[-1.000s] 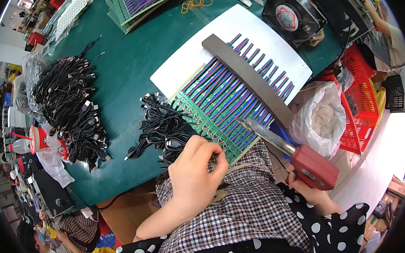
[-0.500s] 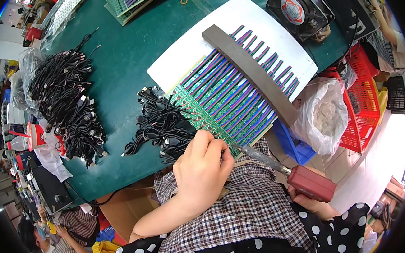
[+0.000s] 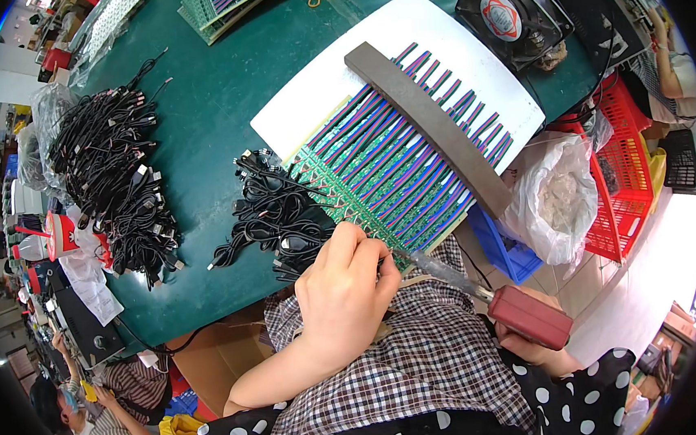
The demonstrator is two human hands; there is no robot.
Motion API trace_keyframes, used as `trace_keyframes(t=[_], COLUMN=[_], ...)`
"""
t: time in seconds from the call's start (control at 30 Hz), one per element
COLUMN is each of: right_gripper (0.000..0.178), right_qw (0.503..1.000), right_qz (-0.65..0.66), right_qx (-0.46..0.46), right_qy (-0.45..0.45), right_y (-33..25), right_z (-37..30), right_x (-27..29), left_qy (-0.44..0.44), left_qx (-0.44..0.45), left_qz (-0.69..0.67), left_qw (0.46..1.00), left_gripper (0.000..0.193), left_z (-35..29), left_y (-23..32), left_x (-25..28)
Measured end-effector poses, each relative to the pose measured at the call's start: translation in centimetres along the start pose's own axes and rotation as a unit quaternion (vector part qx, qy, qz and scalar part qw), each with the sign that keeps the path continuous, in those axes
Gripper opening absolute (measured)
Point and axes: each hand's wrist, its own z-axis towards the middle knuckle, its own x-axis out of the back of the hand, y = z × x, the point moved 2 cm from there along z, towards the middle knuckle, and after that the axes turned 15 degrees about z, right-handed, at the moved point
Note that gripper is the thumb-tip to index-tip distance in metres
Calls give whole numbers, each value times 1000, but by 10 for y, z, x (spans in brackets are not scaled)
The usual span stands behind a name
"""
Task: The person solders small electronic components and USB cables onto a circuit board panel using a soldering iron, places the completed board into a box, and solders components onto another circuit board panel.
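My left hand [image 3: 342, 287] is closed in a pinch at the near edge of a green circuit board panel [image 3: 361, 211]. It seems to hold the end of a black cable, mostly hidden by the fingers. My right hand [image 3: 538, 348] is wrapped round the dark red body of a soldering gun [image 3: 527, 314]. The gun's long shaft points left, its tip close to the board beside my left fingertips. Striped ribbon wires [image 3: 387, 145] run across the panel, with a dark bar [image 3: 431, 129] lying over them. Black USB cables [image 3: 278, 211] lie bunched against the panel's left edge.
A larger heap of black cables [image 3: 116, 178] lies on the left of the green table [image 3: 200, 98]. At the back right stands a black fan [image 3: 508, 13]. A white plastic bag [image 3: 555, 201] and red crate [image 3: 626, 171] are on the right. Co-workers sit at both sides.
The soldering gun and my right hand have shifted slightly left. My left hand keeps its pinch at the board edge, almost unmoved.
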Motion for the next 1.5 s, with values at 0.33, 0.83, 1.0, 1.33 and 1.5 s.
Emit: trace_keyframes(t=[0.33, 0.83, 1.0, 1.33, 1.5], right_gripper=[58, 63, 56, 50, 60], right_qw=[974, 998, 951, 936, 915], right_qz=[177, 56, 258, 309, 354], right_qx=[-107, -4, -123, -136, -146], right_qy=[89, 38, 118, 96, 126], right_y=[-4, 0, -3, 7, 2], right_z=[-5, 4, -3, -11, -8], right_x=[-7, -3, -10, -9, -10], left_qy=[-15, -78, -82, -85, -86], left_qx=[-15, -4, -5, -10, -25], left_qz=[23, -9, -6, 3, 14], left_qw=[1000, 997, 997, 996, 996], left_gripper=[14, 13, 13, 13, 13], left_z=[3, 8, 8, 9, 10], left_y=[2, -1, -1, 1, 0], left_x=[2, 6, 7, 8, 9])
